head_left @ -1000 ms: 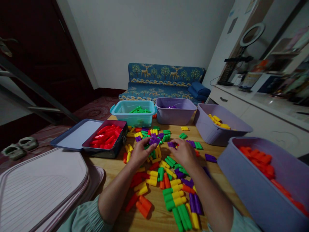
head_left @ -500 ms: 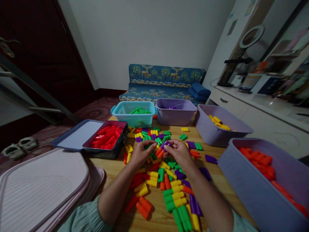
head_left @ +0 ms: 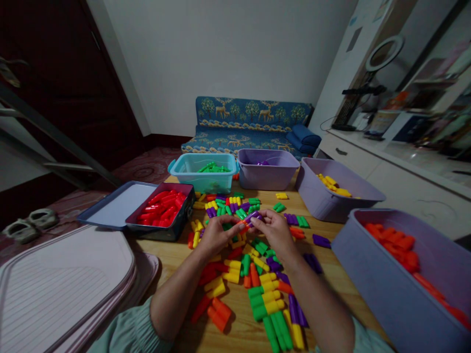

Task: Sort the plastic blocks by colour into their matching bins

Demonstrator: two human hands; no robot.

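Observation:
Both my hands meet over a heap of coloured plastic pegs [head_left: 257, 289] on the wooden table [head_left: 235, 338]. My left hand [head_left: 217, 235] pinches the orange end of a joined peg piece [head_left: 248, 219]. My right hand [head_left: 274, 231] pinches its purple end. The piece is lifted a little above the heap, fingers of both hands closed on it. Green, yellow, purple, orange and red pegs lie scattered beneath and around my wrists.
A dark tin [head_left: 184, 218] of red pegs with its lid open lies at left. At the back stand a teal bin [head_left: 200, 184] with green pegs and two lilac bins [head_left: 267, 179] [head_left: 324, 203]. A large lilac bin [head_left: 386, 294] with orange pegs is at right. A pink board [head_left: 62, 284] lies at lower left.
My right hand picked up a purple peg and came to the left hand. Both hands now hold the orange-and-purple piece together, raised slightly toward the middle.

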